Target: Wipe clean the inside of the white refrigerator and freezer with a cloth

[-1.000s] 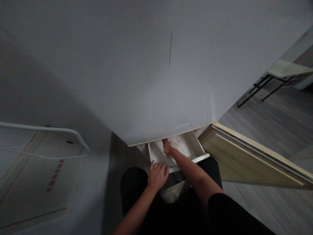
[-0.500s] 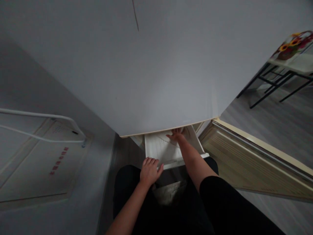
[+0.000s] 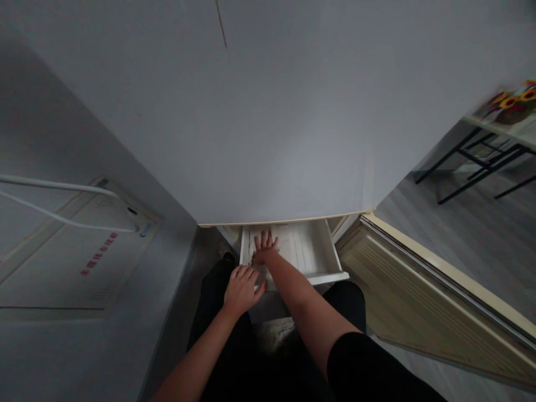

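Observation:
A white drawer [image 3: 316, 254] is pulled out beneath the pale overhanging cabinet top. My left hand [image 3: 243, 287] rests at the drawer's front left corner, its fingers over the front rim and the thumb on the near side. Inside the drawer, toward the left, my right hand [image 3: 264, 248] lies flat with its fingers spread. It presses on a thin pale sheet [image 3: 285, 237]; I cannot tell whether this is cloth or paper. The forearm crosses over the drawer front and hides part of it.
An open door [image 3: 431, 296] with a ribbed inner panel stands low on the right. A table [image 3: 519, 131] bearing a basket of sunflowers [image 3: 508, 106] is at the far right. On the left are a white rail [image 3: 62, 184] and a wall panel [image 3: 96, 245] with red lettering. My knees flank the drawer.
My right hand has slid across the drawer bottom from the right rear to the left, the pale sheet moving with it. My left hand stays on the drawer front. The view has shifted slightly.

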### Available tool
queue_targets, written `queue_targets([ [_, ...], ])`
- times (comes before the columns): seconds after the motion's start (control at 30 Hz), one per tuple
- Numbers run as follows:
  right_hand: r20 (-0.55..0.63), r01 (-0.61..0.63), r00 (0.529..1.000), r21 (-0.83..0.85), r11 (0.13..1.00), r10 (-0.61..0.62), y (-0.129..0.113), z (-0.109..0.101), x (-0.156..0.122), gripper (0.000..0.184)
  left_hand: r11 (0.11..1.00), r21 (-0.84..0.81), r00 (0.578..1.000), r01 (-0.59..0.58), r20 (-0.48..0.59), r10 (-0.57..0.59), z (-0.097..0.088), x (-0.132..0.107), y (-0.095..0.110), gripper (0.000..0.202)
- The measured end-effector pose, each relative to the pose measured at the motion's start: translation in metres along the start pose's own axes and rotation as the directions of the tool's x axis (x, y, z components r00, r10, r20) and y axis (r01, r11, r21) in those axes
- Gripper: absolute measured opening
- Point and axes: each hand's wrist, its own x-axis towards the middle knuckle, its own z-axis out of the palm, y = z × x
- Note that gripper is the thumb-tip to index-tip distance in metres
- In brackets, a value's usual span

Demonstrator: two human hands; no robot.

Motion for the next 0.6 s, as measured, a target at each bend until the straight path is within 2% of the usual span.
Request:
queue_targets([
  [0.07,0.064,0.086,0.994,-0.039,0.996,-0.084,-0.001,0.005,-0.003,0.082,1.0,-0.002,1.0,0.003,-0.001,-0.003,0.001,0.0,-0.001,0.025],
  [0.1,0.082,0.115,0.99,-0.04,0.993,-0.111,0.008,0.006,-0.006,0.084,1.0,-0.005,1.0,0.006,-0.003,-0.006,0.002,0.0,-0.001,0.026],
  [0.17,0.082,0.126,0.989,-0.009,0.992,-0.125,0.041,0.003,-0.013,0.096,1.0,-0.013,1.0,0.02,-0.012,-0.02,0.002,0.0,-0.001,0.027],
  [0.3,0.071,-0.071,0.995,0.057,0.996,0.067,0.125,-0.006,-0.033,0.115,0.998,-0.036,0.999,0.042,-0.022,-0.043,0.002,0.0,0.0,0.027],
  [0.4,0.098,-0.182,0.98,0.093,0.979,0.173,0.162,-0.004,-0.043,0.129,0.998,-0.054,0.999,0.028,-0.023,-0.029,0.001,-0.001,0.0,0.026],
  [0.5,0.093,-0.236,0.969,0.072,0.969,0.229,0.164,0.002,-0.043,0.148,0.999,-0.049,1.0,0.019,-0.009,-0.02,0.0,-0.001,0.002,0.027],
  [0.6,0.1,-0.321,0.944,0.053,0.945,0.315,0.138,0.004,-0.034,0.164,0.999,-0.042,1.0,0.025,0.01,-0.024,0.0,-0.002,0.003,0.028],
])
